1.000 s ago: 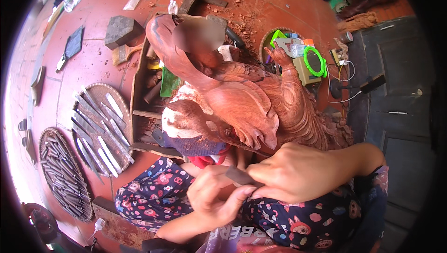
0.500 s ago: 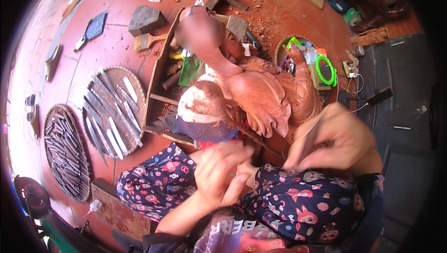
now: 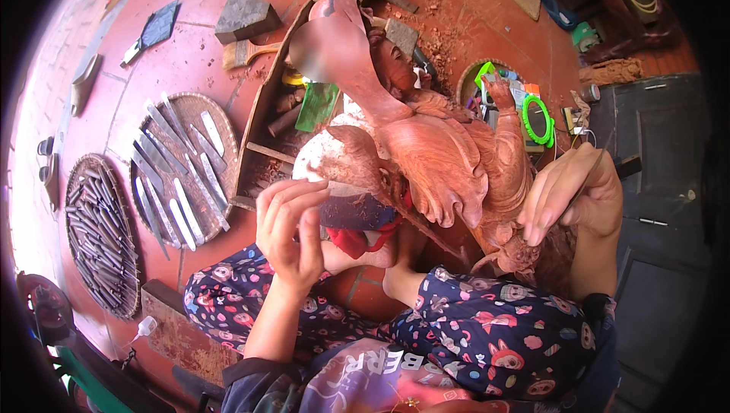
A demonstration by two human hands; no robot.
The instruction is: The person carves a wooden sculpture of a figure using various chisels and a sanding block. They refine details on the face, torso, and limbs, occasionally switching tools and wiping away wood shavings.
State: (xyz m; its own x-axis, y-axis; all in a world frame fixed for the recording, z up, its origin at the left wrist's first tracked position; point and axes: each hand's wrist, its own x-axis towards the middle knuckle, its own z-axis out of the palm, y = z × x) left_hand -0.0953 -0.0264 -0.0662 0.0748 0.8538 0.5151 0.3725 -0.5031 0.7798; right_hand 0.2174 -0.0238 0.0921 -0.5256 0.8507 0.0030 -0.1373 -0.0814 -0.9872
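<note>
The left hand (image 3: 290, 229) is raised in front of the person's lap with its fingers (image 3: 285, 198) curled loosely toward the thumb; a thin dark strip seems to run along the inside of the fingers, but whether the hand pinches anything there cannot be told. Just to the right of this hand, and touching it at the fingertips or very nearly so, lies a large reddish wooden carving (image 3: 426, 154), a figure with folded drapery that stretches from the knees up and away across the floor. The right hand (image 3: 572, 198) is on the far right side of the carving, fingers held close together and pointing down toward the carved lower part, with the thumb tucked behind; a slim dark tool handle (image 3: 628, 165) juts out past its knuckles, so it appears to grip that tool. Beyond the left hand, farther to the left, sits a round woven tray (image 3: 225, 109) loaded with flat metal chisels (image 3: 182, 185), and farther out still a second woven tray (image 3: 76, 185) packed with thinner tools. Above the right hand lies a green-rimmed round mirror (image 3: 537, 119). Below both hands are the person's legs in patterned dark trousers (image 3: 487, 329), resting on the red tiled floor (image 3: 190, 55).
</note>
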